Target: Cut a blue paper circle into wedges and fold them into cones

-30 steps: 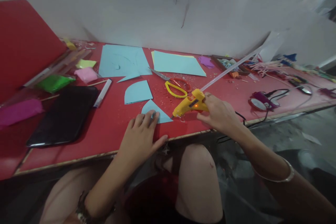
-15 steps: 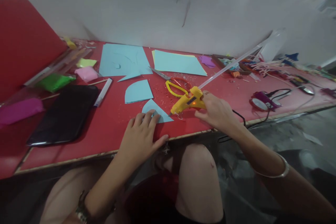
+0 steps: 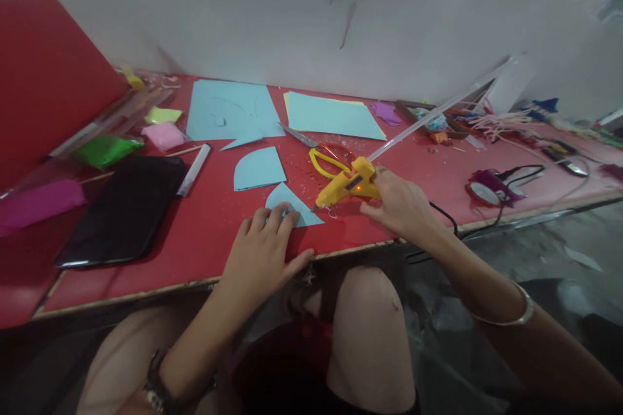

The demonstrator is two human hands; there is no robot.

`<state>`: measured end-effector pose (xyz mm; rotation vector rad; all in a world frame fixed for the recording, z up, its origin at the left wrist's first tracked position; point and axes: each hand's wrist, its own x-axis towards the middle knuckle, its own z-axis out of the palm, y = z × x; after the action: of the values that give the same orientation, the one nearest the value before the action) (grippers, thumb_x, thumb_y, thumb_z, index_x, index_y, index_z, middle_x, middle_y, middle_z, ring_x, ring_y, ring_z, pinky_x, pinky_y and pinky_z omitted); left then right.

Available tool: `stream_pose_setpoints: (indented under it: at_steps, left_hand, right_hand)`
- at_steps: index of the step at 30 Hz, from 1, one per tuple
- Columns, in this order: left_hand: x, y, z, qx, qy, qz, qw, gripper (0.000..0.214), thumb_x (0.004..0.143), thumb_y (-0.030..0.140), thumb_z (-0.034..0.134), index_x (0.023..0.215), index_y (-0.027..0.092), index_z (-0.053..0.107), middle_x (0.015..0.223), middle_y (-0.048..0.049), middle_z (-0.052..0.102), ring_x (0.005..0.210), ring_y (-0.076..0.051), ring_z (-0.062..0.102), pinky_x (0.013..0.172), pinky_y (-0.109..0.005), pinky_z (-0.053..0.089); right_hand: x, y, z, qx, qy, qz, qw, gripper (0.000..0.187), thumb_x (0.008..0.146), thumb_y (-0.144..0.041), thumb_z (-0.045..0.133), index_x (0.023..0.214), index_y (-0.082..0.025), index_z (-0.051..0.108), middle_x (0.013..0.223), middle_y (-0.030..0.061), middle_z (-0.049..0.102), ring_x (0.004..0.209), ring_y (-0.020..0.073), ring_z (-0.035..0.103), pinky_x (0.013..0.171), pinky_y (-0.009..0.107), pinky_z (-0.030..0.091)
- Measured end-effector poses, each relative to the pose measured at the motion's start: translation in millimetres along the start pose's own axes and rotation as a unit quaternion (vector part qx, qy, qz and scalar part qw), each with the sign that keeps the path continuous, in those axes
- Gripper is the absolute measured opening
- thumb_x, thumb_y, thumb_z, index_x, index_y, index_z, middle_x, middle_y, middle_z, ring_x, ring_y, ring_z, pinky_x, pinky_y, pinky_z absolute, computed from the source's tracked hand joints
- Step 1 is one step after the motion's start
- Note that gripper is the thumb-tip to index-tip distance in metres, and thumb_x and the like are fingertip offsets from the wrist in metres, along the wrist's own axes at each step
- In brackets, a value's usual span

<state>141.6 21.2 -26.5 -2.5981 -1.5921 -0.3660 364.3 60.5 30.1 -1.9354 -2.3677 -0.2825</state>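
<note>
My left hand [image 3: 260,240] lies flat with its fingers outstretched, fingertips resting on a small pointed piece of light blue paper [image 3: 307,215] near the table's front edge. My right hand [image 3: 402,201] is wrapped round a yellow glue gun [image 3: 348,187], whose small light glows orange. The nozzle is at the right part of that paper piece; I cannot tell whether it touches. A long clear glue stick [image 3: 428,115] rises from the gun's back. Behind the piece lies a blue paper cutout with one rounded corner [image 3: 260,168]. Scissors with red and yellow handles [image 3: 321,159] lie open just behind the gun.
Blue sheets [image 3: 333,115] lie along the wall. At left are a black tablet-like slab [image 3: 126,214], a white marker [image 3: 195,170] and packets of coloured clay-like material [image 3: 104,150]. On the right, a purple-and-white device [image 3: 496,188] with a black cable sits near the edge.
The view has shifted very slightly. Both hands, the glue gun and the paper piece keep practically the same places relative to each other.
</note>
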Motion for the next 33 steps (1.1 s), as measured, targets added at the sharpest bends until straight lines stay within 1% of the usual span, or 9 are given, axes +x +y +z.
stream_pose_setpoints:
  at_steps: [5, 18, 26, 33]
  left_hand:
    - [-0.1, -0.2, 0.5, 0.002, 0.005, 0.003, 1.0, 0.055, 0.083, 0.054, 0.042, 0.119, 0.013, 0.052, 0.126, -0.0143, 0.052, 0.104, -0.033, 0.048, 0.08, -0.045, 0.042]
    - [-1.1, 0.4, 0.1, 0.012, 0.004, 0.002, 1.0, 0.056, 0.083, 0.054, 0.041, 0.119, 0.012, 0.052, 0.126, -0.0145, 0.052, 0.103, -0.033, 0.048, 0.081, -0.045, 0.042]
    - [-1.1, -0.1, 0.3, 0.009, 0.004, 0.0, 1.0, 0.057, 0.083, 0.054, 0.04, 0.12, 0.012, 0.051, 0.127, -0.015, 0.052, 0.105, -0.033, 0.047, 0.081, -0.045, 0.041]
    - [0.0, 1.9, -2.0, -0.002, -0.002, -0.011, 1.0, 0.057, 0.082, 0.053, 0.044, 0.12, 0.012, 0.051, 0.127, -0.0151, 0.052, 0.104, -0.032, 0.048, 0.081, -0.045, 0.042]
  right_hand:
    - [-1.4, 2.0, -1.0, -0.002, -0.012, -0.002, 1.0, 0.029, 0.073, -0.025, 0.05, 0.099, -0.013, 0.054, 0.099, 0.0093, 0.061, 0.081, 0.0242, 0.061, 0.057, 0.029, 0.038]
    - [-10.6, 8.2, -4.9, -0.007, -0.019, 0.003, 1.0, 0.027, 0.074, -0.027, 0.051, 0.097, -0.013, 0.055, 0.093, 0.0098, 0.062, 0.079, 0.0239, 0.06, 0.057, 0.028, 0.037]
    - [-2.3, 4.5, -1.5, 0.002, -0.011, -0.006, 1.0, 0.027, 0.074, -0.024, 0.051, 0.098, -0.013, 0.055, 0.095, 0.0097, 0.062, 0.082, 0.0245, 0.061, 0.06, 0.029, 0.039]
    - [4.0, -0.4, -0.5, 0.032, 0.002, -0.014, 0.999, 0.029, 0.074, -0.024, 0.054, 0.102, -0.015, 0.056, 0.101, 0.0097, 0.063, 0.084, 0.0243, 0.061, 0.062, 0.029, 0.041]
